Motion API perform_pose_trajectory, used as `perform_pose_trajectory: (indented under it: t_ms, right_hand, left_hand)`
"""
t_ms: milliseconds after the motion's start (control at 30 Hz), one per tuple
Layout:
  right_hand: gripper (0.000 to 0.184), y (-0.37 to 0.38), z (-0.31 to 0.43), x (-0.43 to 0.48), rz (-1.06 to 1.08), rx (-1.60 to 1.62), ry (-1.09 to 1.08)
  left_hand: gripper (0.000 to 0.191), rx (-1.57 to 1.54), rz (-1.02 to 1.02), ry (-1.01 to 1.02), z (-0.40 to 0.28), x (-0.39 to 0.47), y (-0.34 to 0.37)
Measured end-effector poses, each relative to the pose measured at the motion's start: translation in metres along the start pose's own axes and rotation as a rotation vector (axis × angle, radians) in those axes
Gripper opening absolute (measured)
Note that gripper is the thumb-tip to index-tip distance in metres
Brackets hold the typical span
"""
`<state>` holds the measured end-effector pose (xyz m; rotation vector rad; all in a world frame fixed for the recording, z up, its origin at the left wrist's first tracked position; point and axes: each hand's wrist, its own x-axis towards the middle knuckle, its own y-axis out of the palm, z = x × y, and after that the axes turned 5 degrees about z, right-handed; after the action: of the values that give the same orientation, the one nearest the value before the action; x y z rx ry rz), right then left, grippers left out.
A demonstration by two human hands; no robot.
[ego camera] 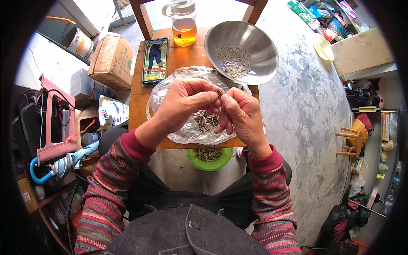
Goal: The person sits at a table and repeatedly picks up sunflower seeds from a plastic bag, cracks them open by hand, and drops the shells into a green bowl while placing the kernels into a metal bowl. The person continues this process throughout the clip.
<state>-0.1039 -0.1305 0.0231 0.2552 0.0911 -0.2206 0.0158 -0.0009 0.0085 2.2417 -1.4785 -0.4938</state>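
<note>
Between the fingertips of my left hand (188, 97) and my right hand (240, 108) is a single dark sunflower seed (219, 93), pinched from both sides. Under my hands a clear plastic bag (181, 134) lies opened out, with striped unshelled sunflower seeds (204, 121) in it. Beyond my right hand sits a stainless steel bowl (263, 54), tilted a little, holding pale shelled kernels (235, 62). Below the seat's front edge, a green plastic basin (208, 167) contains empty seed shells (207, 154). My hands hide part of the bag.
The wooden chair seat (137, 127) carries a lit smartphone (155, 62) and a lidded jug (184, 28) of amber liquid. At left stand a cardboard box (113, 60), a pink stool (51, 127) and a folded umbrella (63, 164). Crowded shelves (373, 110) line the right.
</note>
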Motion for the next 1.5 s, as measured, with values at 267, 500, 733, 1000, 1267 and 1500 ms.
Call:
perform_pose_trajectory:
  t_ms: [267,500,733,1000,1267,1500]
  right_hand:
    - [0.029,-0.004,-0.003,0.0,0.055,0.055,0.006]
    - [0.029,0.002,-0.003,0.0,0.109,0.228,0.033]
    - [0.03,0.001,-0.004,0.001,0.126,0.372,0.106]
    - [0.032,-0.007,-0.009,0.001,0.267,0.652,0.138]
    - [0.032,0.0,-0.003,0.002,0.177,0.484,0.144]
    - [0.03,0.002,-0.006,-0.002,-0.016,-0.219,-0.054]
  left_hand:
    - [0.013,0.047,-0.009,0.005,-0.001,0.001,0.002]
    - [0.009,-0.044,0.058,0.017,0.0,0.0,-0.002]
    - [0.011,-0.082,0.034,0.005,-0.004,0.0,0.006]
    - [0.016,-0.059,0.113,0.018,-0.005,-0.001,0.005]
    - [0.011,0.103,0.02,0.104,-0.004,-0.001,0.008]
    - [0.008,0.115,-0.053,0.038,-0.001,0.0,0.006]
